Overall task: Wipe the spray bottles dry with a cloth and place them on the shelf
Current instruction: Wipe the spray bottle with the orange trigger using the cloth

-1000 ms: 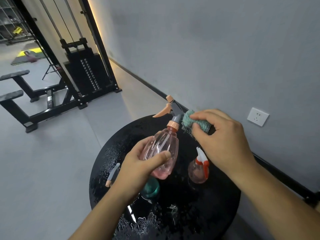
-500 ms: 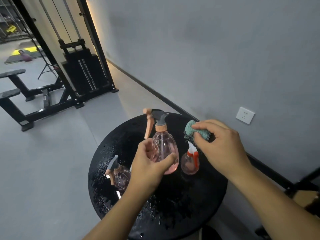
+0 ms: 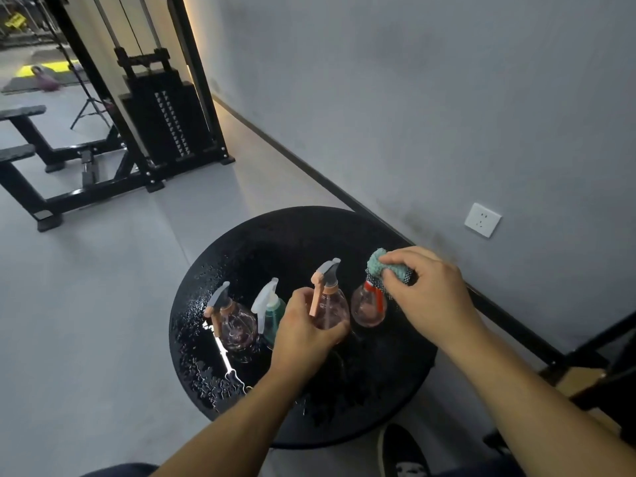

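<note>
Several spray bottles stand in a row on a wet round black table point(image 3: 296, 232). My left hand point(image 3: 303, 333) grips a pink bottle with an orange trigger point(image 3: 330, 304), upright on or just above the table. My right hand point(image 3: 426, 294) pinches a bunched teal cloth point(image 3: 380, 265) over the top of a pink bottle with a red trigger point(image 3: 368, 306), hiding its spray head. Left of my left hand stand a teal bottle with a white head point(image 3: 272, 309) and a darker pink bottle with a grey head point(image 3: 234, 325).
Water drops cover the table's left part. A grey wall with a white socket point(image 3: 481, 220) runs along the right. A black weight machine point(image 3: 165, 111) and bench stand on the grey floor at the back left. A dark frame with a wooden board point(image 3: 581, 378) shows at lower right.
My left hand has brought the pink bottle from tilted in the air down upright among the other bottles. My right hand with the cloth has shifted onto the red-trigger bottle's top.
</note>
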The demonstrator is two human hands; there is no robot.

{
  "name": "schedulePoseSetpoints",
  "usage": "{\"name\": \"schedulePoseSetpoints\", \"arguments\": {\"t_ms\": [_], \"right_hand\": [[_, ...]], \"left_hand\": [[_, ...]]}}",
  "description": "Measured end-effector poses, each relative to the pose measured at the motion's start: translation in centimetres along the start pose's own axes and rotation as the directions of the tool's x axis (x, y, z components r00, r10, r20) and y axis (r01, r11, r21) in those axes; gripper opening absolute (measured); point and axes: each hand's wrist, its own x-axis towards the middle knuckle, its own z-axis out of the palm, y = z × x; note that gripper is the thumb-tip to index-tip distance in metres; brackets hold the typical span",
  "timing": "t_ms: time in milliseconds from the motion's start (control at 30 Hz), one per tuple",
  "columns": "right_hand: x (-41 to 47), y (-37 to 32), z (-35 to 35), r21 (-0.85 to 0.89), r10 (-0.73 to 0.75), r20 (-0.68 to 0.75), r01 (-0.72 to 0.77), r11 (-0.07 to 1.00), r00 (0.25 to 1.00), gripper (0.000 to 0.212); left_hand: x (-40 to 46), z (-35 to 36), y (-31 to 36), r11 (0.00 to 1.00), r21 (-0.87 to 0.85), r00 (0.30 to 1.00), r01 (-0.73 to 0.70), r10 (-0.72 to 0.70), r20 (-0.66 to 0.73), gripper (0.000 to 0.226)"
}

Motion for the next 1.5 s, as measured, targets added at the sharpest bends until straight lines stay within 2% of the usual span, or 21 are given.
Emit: {"name": "schedulePoseSetpoints", "arguments": {"t_ms": [133, 400, 700, 933, 1067, 1200, 1333, 1500], "right_hand": [[0.2, 0.5, 0.5, -0.005, 0.024, 0.038, -0.024, 1.0, 0.999, 0.022], [0.8, 0.9, 0.4, 0.03, 0.04, 0.01, -0.04, 0.999, 0.999, 0.022], [1.1, 1.1, 0.6, -0.013, 0.03, 0.045, -0.029, 0.999, 0.999, 0.021], [1.4, 1.1, 0.6, -0.015, 0.031, 0.037, -0.03, 0.999, 0.999, 0.022], [1.5, 0.9, 0.6, 0.001, 0.053, 0.027, -0.053, 0.999, 0.998, 0.021], [1.4, 0.3, 0.4, 0.004, 0.039, 0.022, -0.039, 0.999, 0.999, 0.021], [1.1, -0.3, 0.4, 0.005, 0.032, 0.039, -0.032, 0.999, 0.999, 0.02], [0.8, -0.3, 0.1, -0.018, 0.063, 0.051, -0.063, 0.998, 0.997, 0.021]], "left_hand": [[0.8, 1.3, -1.8, 0.998, 0.055, 0.999, 0.033, -0.032, -0.015, 0.06], [2.1, 3.1, -3.8, 0.985, 0.117, 0.992, 0.123, -0.12, -0.036, 0.062], [2.7, 4.2, -5.8, 0.978, 0.04, 0.977, 0.206, -0.203, -0.065, 0.061], [3.0, 4.3, -6.3, 0.977, -0.031, 0.976, 0.209, -0.211, -0.057, 0.069], [2.7, 3.5, -6.4, 0.981, -0.063, 0.981, 0.186, -0.189, -0.048, 0.098], [1.8, 2.3, -5.2, 0.984, -0.081, 0.984, 0.159, -0.165, -0.064, 0.107], [1.0, 1.1, -3.9, 0.994, 0.012, 0.989, 0.112, -0.11, -0.102, 0.109], [-0.6, -0.5, -1.7, 0.951, 0.305, 0.997, -0.052, 0.066, -0.039, 0.108]]}}
